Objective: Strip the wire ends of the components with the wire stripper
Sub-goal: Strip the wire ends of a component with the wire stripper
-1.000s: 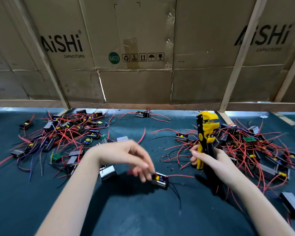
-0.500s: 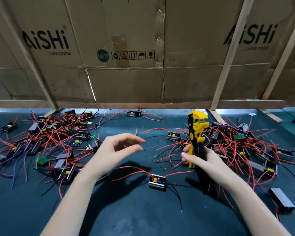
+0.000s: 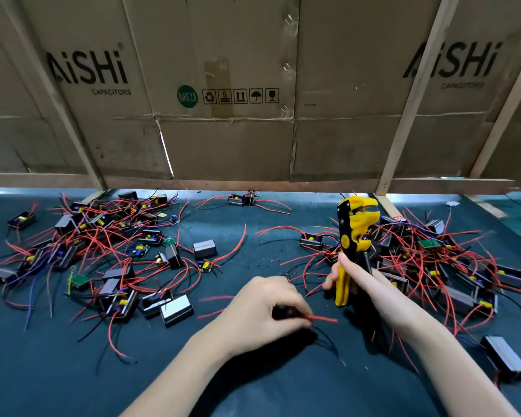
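My right hand point(image 3: 370, 284) grips the handles of a yellow and black wire stripper point(image 3: 354, 233), held upright with its jaws at the top. My left hand point(image 3: 265, 308) is low over the dark mat point(image 3: 73, 380), fingers curled down, pinching a red wire point(image 3: 322, 319) whose end sticks out to the right toward the stripper. A black wire point(image 3: 328, 341) trails from under the same hand. The component these wires belong to is hidden beneath my left hand.
One heap of small black components with red and blue wires point(image 3: 97, 251) lies at the left. A second heap point(image 3: 451, 266) lies at the right behind the stripper. A cardboard wall point(image 3: 238, 139) with wooden battens closes the back. Wire scraps point(image 3: 271, 263) dot the middle.
My left hand has dropped from above the mat onto the component in front of me and taken hold of its red wire. The right hand keeps the stripper upright, nearly still.
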